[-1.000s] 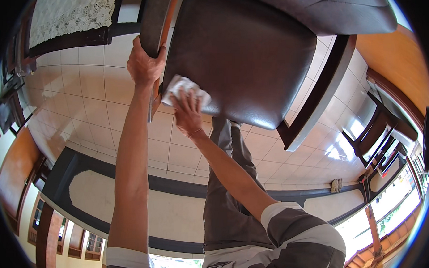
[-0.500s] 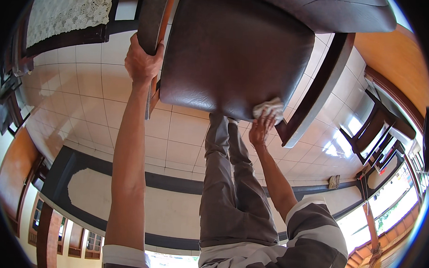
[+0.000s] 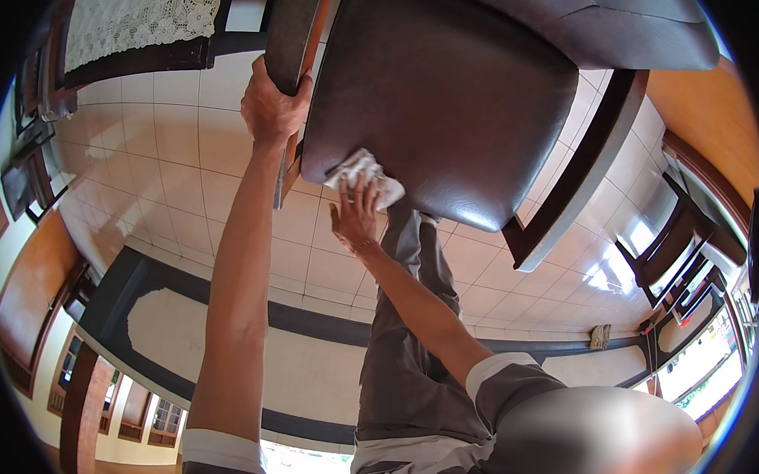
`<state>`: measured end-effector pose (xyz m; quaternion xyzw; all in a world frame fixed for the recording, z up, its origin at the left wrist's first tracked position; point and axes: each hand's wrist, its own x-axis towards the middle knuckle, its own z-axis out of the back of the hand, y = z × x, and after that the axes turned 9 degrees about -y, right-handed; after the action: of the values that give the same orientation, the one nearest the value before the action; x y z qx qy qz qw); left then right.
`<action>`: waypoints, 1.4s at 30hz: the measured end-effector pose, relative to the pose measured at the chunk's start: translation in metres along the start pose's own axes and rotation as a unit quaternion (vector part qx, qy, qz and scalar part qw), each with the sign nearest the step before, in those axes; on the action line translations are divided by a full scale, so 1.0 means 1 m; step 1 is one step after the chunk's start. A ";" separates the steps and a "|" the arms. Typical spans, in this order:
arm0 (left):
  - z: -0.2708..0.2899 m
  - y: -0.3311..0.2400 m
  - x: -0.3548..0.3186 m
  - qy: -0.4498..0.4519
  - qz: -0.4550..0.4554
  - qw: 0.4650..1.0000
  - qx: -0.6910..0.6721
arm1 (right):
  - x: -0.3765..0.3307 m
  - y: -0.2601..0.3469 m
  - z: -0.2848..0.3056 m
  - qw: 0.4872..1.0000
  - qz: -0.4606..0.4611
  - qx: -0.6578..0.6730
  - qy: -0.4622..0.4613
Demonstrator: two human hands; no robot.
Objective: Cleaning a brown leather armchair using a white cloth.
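Note:
A dark brown padded armchair seat [image 3: 451, 97] fills the upper middle, its backrest [image 3: 629, 28] at the top right. My left hand [image 3: 273, 104] is wrapped round the front part of the left wooden armrest [image 3: 290, 37]. At the front left corner of the seat, my right hand [image 3: 358, 213] presses a crumpled whitish cloth [image 3: 366, 176] against the front edge of the cushion. Its fingers lie over the cloth, and the palm side is hidden. The right armrest [image 3: 578, 173] stands apart from both hands.
A dark table [image 3: 135, 67] with a lace cloth [image 3: 145, 16] stands at the upper left. Dark chairs [image 3: 684, 239] stand at the right on the tiled floor [image 3: 181, 167]. Behind my legs runs a low wall with a dark border [image 3: 310, 322]. A small folded bundle [image 3: 600, 337] lies at its right part.
My right hand has moved the cloth left along the seat's front edge, from the right corner to the left corner. My left hand keeps its hold on the armrest. The view has shifted slightly.

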<state>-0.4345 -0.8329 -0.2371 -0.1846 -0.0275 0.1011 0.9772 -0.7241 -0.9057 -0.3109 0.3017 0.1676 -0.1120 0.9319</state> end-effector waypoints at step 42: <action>-0.001 0.006 0.001 -0.006 0.007 1.000 0.004 | 0.046 -0.014 -0.022 0.872 0.420 -0.228 0.108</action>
<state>-0.4347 -0.8273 -0.2404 -0.1803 -0.0321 0.1094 0.9770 -0.6914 -0.9083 -0.3525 0.1334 0.1452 0.3647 0.9100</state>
